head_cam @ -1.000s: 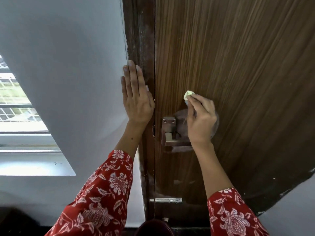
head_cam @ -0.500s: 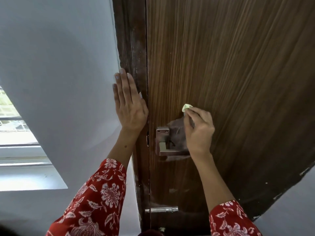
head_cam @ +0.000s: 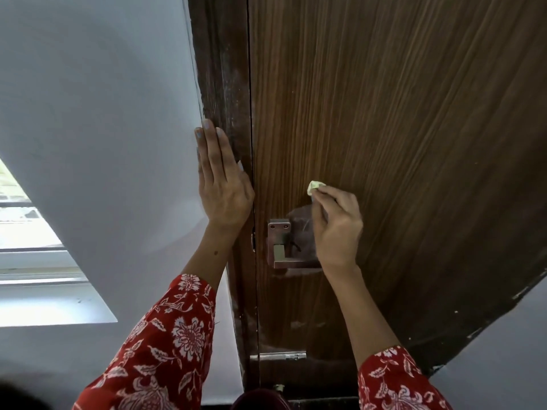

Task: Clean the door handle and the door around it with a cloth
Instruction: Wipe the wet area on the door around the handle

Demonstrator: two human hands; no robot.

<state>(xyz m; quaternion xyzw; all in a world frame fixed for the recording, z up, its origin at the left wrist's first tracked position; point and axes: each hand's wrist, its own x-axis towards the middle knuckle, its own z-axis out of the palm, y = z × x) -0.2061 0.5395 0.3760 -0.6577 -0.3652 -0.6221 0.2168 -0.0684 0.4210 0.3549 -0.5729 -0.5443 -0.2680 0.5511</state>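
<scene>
Over on the far left there's a window (head_cam: 32, 232) letting in bright light, with a white sill (head_cam: 59, 306) under it, then a big stretch of plain white wall (head_cam: 103, 113). The left hand (head_cam: 222, 184) is lying flat with fingers straight and together, holding nothing, resting right where the wall meets the dark door frame (head_cam: 222, 69). Moving right, the brown wood-grain door (head_cam: 384, 113) is sitting closed, and the metal door handle (head_cam: 285, 251) is mounted near its left edge, lever pointing right. A darker wiped-looking patch is showing on the door just above the handle. The right hand (head_cam: 337, 229) is curled up, pinching a small pale yellow-green cloth (head_cam: 314, 186) in its fingertips, pressing it on the door just up and right of the handle. Both sleeves (head_cam: 165, 344) are red with a white floral print. A small metal latch (head_cam: 278, 356) is sitting lower down.
</scene>
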